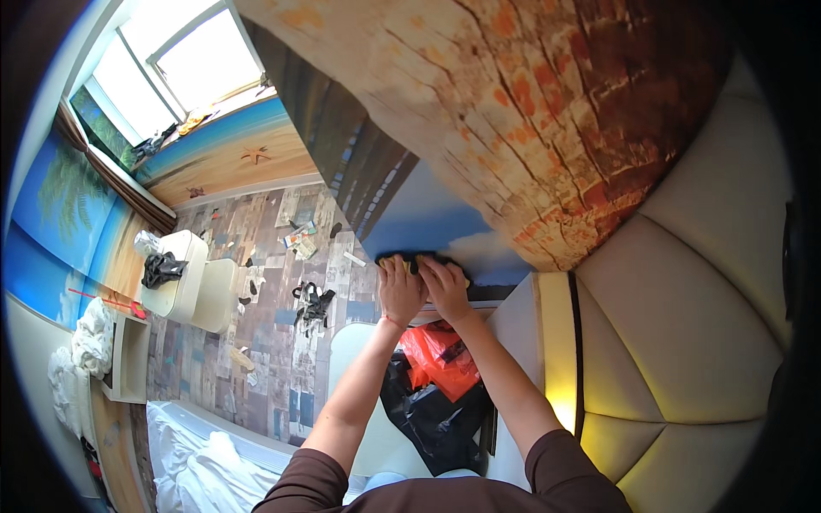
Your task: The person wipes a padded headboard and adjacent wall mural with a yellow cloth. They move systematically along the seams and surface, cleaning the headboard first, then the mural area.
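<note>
Both my arms reach forward to the lower edge of a mural-covered wall [442, 199]. My left hand [403, 292] and my right hand [446, 288] lie side by side on a dark item with yellow parts [383, 261], perhaps a cloth or a strap, pressed along the blue part of the mural. The fingers hide most of it, so its kind and how firmly each hand grips it cannot be told. Below my wrists lie a red plastic bag [436, 359] and black plastic bags [442, 420], between my forearms.
A padded beige wall [693, 301] with a lit strip stands at right. At left are a white chair [186, 282], scattered litter and a black strappy item [314, 304] on the plank-patterned floor [276, 346]. White bedding [211, 468] lies at lower left; a window [205, 70] is beyond.
</note>
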Available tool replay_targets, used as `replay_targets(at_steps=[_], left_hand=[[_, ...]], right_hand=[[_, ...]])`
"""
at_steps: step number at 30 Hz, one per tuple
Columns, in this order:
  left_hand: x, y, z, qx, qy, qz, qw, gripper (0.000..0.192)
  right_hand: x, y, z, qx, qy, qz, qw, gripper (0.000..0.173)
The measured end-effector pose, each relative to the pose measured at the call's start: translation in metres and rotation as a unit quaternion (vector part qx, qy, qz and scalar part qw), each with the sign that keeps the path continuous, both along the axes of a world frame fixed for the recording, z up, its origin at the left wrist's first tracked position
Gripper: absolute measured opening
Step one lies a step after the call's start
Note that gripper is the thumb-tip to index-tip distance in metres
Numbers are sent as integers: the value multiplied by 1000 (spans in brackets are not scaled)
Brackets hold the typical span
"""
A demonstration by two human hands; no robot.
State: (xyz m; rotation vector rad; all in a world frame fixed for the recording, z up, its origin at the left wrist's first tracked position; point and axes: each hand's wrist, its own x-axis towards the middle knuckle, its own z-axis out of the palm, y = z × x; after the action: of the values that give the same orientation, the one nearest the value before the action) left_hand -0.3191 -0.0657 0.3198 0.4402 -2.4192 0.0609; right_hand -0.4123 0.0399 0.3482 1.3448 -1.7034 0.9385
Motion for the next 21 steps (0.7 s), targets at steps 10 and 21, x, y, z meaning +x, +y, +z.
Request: replay_targets(at_steps=[10, 21], left_hand=[[11, -2, 3, 21, 44, -3, 999, 57], [39, 21, -67, 167, -39, -51, 984, 74]], right_hand=[[14, -4, 27, -4, -62, 59, 996, 40], [13, 16, -38, 186, -31, 75, 979, 43]])
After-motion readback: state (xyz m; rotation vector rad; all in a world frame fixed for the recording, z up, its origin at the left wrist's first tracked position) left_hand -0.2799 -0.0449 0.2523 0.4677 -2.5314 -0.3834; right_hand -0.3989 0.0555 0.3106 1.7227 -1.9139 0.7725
